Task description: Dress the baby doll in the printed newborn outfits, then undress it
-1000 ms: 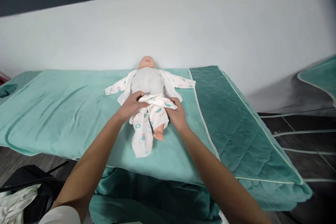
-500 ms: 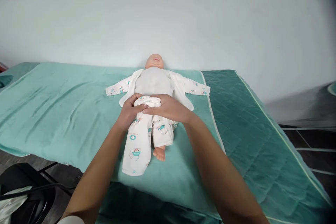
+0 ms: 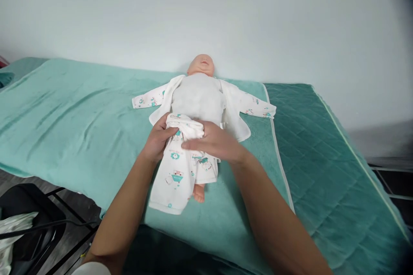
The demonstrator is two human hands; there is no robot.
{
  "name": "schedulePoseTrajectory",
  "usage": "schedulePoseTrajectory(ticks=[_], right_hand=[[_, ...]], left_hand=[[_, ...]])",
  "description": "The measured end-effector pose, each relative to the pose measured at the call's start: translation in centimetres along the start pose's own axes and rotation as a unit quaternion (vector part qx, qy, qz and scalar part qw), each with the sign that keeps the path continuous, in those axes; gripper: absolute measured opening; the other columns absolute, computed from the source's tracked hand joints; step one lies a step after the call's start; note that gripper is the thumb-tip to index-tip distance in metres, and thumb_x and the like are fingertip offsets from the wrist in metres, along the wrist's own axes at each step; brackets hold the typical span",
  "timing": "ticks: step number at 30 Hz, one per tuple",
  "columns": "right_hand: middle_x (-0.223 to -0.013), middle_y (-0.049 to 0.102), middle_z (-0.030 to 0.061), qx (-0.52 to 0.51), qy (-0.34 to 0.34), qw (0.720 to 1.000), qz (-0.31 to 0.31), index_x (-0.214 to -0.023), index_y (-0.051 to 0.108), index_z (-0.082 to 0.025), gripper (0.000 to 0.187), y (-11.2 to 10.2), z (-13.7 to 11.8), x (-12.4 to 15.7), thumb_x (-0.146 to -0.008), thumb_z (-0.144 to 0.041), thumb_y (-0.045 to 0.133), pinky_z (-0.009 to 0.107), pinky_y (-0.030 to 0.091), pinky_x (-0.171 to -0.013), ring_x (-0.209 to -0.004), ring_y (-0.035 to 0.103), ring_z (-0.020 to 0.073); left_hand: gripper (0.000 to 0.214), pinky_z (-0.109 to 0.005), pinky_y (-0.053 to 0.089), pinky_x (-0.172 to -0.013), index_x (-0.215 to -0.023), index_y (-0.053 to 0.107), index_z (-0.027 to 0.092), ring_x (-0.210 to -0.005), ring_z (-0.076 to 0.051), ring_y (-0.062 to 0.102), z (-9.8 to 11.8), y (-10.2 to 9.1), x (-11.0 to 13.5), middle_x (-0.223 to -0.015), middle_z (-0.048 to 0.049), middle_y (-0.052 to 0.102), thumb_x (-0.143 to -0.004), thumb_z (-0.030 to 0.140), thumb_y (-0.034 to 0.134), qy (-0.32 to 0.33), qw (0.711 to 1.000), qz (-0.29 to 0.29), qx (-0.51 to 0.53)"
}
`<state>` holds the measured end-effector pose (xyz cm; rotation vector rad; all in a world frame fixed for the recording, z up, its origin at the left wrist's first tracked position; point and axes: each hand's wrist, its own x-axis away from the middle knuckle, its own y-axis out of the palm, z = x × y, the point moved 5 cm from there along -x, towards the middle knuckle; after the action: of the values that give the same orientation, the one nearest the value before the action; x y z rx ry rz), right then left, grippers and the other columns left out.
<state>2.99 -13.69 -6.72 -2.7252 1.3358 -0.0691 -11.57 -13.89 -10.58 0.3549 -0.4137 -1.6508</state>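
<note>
A baby doll [image 3: 200, 94] lies on its back on a teal towel [image 3: 80, 116], head toward the wall. It wears an open white printed jacket [image 3: 245, 105] with the sleeves spread out. White printed trousers [image 3: 176, 176] cover its legs, and one bare foot [image 3: 198, 193] shows. My left hand [image 3: 158, 139] is closed on the bunched waistband at the doll's left hip. My right hand [image 3: 214, 142] lies across the waistband, fingers curled over the cloth.
A darker quilted teal cover [image 3: 325, 163] spreads over the bed to the right of the towel. A pale wall [image 3: 258, 17] runs behind the bed. At the lower left stands a black chair [image 3: 29, 219] with a pale cloth on it.
The view has come closer and shifted left. My right hand moved from the doll's right hip across onto the middle of the waistband. The empty trouser leg now lies lower toward the bed edge.
</note>
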Motion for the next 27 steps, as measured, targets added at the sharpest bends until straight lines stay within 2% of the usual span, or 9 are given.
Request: schedulePoseTrajectory(ticks=[2, 4, 8, 11, 14, 18, 20, 23, 27], right_hand=[[-0.093, 0.073, 0.0009, 0.070, 0.020, 0.995, -0.070, -0.099, 0.073, -0.019, 0.038, 0.2, 0.0, 0.5, -0.069, -0.039, 0.087, 0.030, 0.051, -0.072, -0.087, 0.066, 0.0213], [-0.096, 0.075, 0.0013, 0.089, 0.032, 0.993, -0.073, -0.101, 0.074, -0.020, 0.037, 0.1, 0.3, 0.8, -0.072, -0.040, 0.085, 0.031, 0.052, -0.073, -0.089, 0.068, 0.0227], [-0.111, 0.075, 0.0036, -0.029, 0.004, 0.999, 0.026, -0.113, 0.072, -0.021, 0.037, -0.1, 1.0, 0.6, -0.080, -0.038, 0.077, 0.036, 0.054, -0.088, -0.103, 0.069, 0.0236], [-0.110, 0.074, 0.0047, -0.117, -0.005, 0.987, 0.108, -0.113, 0.070, -0.019, 0.037, -0.4, 1.8, 0.3, -0.081, -0.037, 0.076, 0.035, 0.055, -0.086, -0.099, 0.069, 0.0219], [-0.097, 0.072, 0.0020, -0.124, -0.017, 0.980, 0.157, -0.103, 0.068, -0.019, 0.029, -0.6, 2.1, 0.2, -0.080, -0.036, 0.075, 0.031, 0.054, -0.078, -0.088, 0.067, 0.0185], [-0.089, 0.068, -0.0004, -0.088, -0.035, 0.980, 0.176, -0.096, 0.064, -0.020, 0.024, -0.8, 2.0, 0.2, -0.081, -0.037, 0.073, 0.028, 0.052, -0.074, -0.082, 0.063, 0.0165], [-0.093, 0.069, 0.0011, -0.073, -0.032, 0.982, 0.171, -0.098, 0.065, -0.020, 0.026, -0.8, 1.8, 0.3, -0.082, -0.039, 0.072, 0.029, 0.053, -0.075, -0.085, 0.064, 0.0174], [-0.103, 0.072, 0.0044, -0.062, -0.014, 0.988, 0.141, -0.108, 0.068, -0.019, 0.035, -0.7, 1.5, 0.4, -0.083, -0.043, 0.073, 0.031, 0.054, -0.079, -0.093, 0.067, 0.0203], [-0.104, 0.075, 0.0039, -0.026, -0.004, 1.000, -0.002, -0.108, 0.073, -0.018, 0.042, 0.0, 0.5, 0.6, -0.075, -0.043, 0.082, 0.032, 0.055, -0.082, -0.096, 0.068, 0.0226]], left_hand=[[0.037, -0.022, 0.047, -0.060, -0.087, 0.065, 0.019, -0.062, -0.011, 0.058, 0.1, -0.2, 0.0, -0.073, 0.0023, 0.065, -0.064, 0.035, 0.088, 0.014, 1.000, 0.014, -0.008], [0.035, -0.022, 0.047, -0.061, -0.088, 0.066, 0.018, -0.063, -0.011, 0.058, 0.1, -0.2, 0.1, -0.074, 0.0021, 0.065, -0.067, 0.036, 0.086, 0.012, 0.999, 0.009, -0.029], [0.034, -0.023, 0.047, -0.065, -0.096, 0.069, 0.018, -0.072, -0.013, 0.061, 0.1, -0.1, 0.5, -0.083, -0.0004, 0.069, -0.075, 0.041, 0.081, 0.001, 0.997, 0.002, -0.074], [0.040, -0.025, 0.048, -0.067, -0.093, 0.070, 0.017, -0.075, -0.016, 0.063, 0.0, 0.1, 0.7, -0.079, -0.0013, 0.069, -0.072, 0.049, 0.082, -0.017, 0.992, -0.013, -0.126], [0.047, -0.027, 0.051, -0.067, -0.093, 0.072, 0.016, -0.075, -0.017, 0.064, 0.1, 0.4, 0.8, -0.081, -0.0027, 0.071, -0.067, 0.052, 0.085, -0.028, 0.990, -0.064, -0.126], [0.046, -0.026, 0.053, -0.068, -0.098, 0.074, 0.015, -0.075, -0.017, 0.066, -0.4, 0.4, 0.9, -0.089, -0.0043, 0.074, -0.062, 0.037, 0.092, -0.068, 0.982, -0.121, -0.125], [0.046, -0.027, 0.054, -0.070, -0.101, 0.074, 0.015, -0.078, -0.018, 0.068, -0.6, 0.3, 1.0, -0.092, -0.0058, 0.075, -0.063, 0.035, 0.091, -0.075, 0.985, -0.107, -0.110], [0.051, -0.030, 0.055, -0.075, -0.108, 0.073, 0.016, -0.084, -0.021, 0.070, -0.5, 0.0, 1.0, -0.097, -0.0072, 0.076, -0.065, 0.038, 0.089, -0.042, 0.997, -0.039, -0.057], [0.049, -0.031, 0.056, -0.076, -0.102, 0.072, 0.017, -0.082, -0.022, 0.071, -0.5, -0.4, 1.0, -0.092, -0.0057, 0.076, -0.061, 0.038, 0.089, -0.012, 1.000, 0.019, -0.012]])
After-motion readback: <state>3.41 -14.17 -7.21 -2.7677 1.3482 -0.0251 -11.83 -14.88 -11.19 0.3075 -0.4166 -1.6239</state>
